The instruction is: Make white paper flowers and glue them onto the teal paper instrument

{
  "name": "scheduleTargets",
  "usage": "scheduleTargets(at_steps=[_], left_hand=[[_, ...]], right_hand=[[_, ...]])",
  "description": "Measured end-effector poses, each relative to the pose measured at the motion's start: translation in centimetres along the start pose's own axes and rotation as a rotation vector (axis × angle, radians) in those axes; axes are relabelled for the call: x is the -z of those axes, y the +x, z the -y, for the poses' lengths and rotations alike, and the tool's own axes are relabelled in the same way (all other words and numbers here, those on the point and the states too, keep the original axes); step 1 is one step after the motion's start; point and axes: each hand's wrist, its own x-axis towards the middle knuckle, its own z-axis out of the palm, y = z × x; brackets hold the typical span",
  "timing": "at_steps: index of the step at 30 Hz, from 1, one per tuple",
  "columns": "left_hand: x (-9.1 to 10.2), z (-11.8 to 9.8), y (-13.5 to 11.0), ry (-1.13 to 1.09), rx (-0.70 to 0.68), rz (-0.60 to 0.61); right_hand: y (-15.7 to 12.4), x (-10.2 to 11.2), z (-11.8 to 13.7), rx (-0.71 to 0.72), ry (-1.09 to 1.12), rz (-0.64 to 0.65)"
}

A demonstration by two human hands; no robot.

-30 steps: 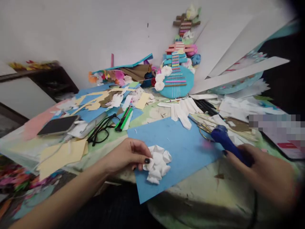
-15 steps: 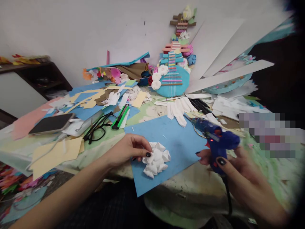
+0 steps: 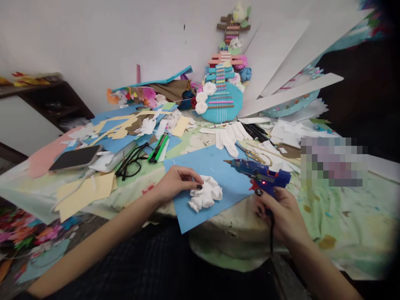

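My left hand (image 3: 176,181) pinches the upper left edge of a white paper flower (image 3: 208,195) between thumb and fingers. The flower, made of folded petals, lies on a blue sheet of paper (image 3: 187,223) near the table's front edge. In my right hand (image 3: 279,208) is a blue hot glue gun (image 3: 265,177) with a red light lit on its side. Its nozzle points left, above the sheet and up to the right of the flower. Under the gun its black cord hangs down.
Behind the gun lie gold-handled scissors (image 3: 259,156), white folded paper strips (image 3: 229,139) and black pens (image 3: 256,133). A green box cutter (image 3: 158,148), black glasses (image 3: 133,162) and a phone (image 3: 76,158) are on the left. A turquoise paper guitar (image 3: 223,102) leans against the wall.
The glue gun has swung left and its barrel is more level, with the nozzle nearer the flower. My left hand keeps its pinch on the flower. The view has shifted slightly.
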Motion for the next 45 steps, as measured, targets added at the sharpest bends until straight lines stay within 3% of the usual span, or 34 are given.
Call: scheduleTargets(at_steps=[7, 15, 36, 45], left_hand=[[0.0, 0.3, 0.0, 0.03, -0.043, -0.033], [0.0, 0.5, 0.1, -0.011, -0.023, -0.041], [-0.1, 0.5, -0.3, 0.042, -0.023, -0.063], [-0.2, 0.5, -0.2, 0.049, -0.055, -0.102]], right_hand=[[-0.6, 0.4, -0.5, 0.162, -0.198, 0.088], [-1.5, -0.4, 0.6, 0.167, -0.022, 0.248], [-2.3, -0.8, 0.6, 0.228, -0.033, 0.149], [-2.2, -0.6, 0.6, 0.197, -0.04, 0.163]])
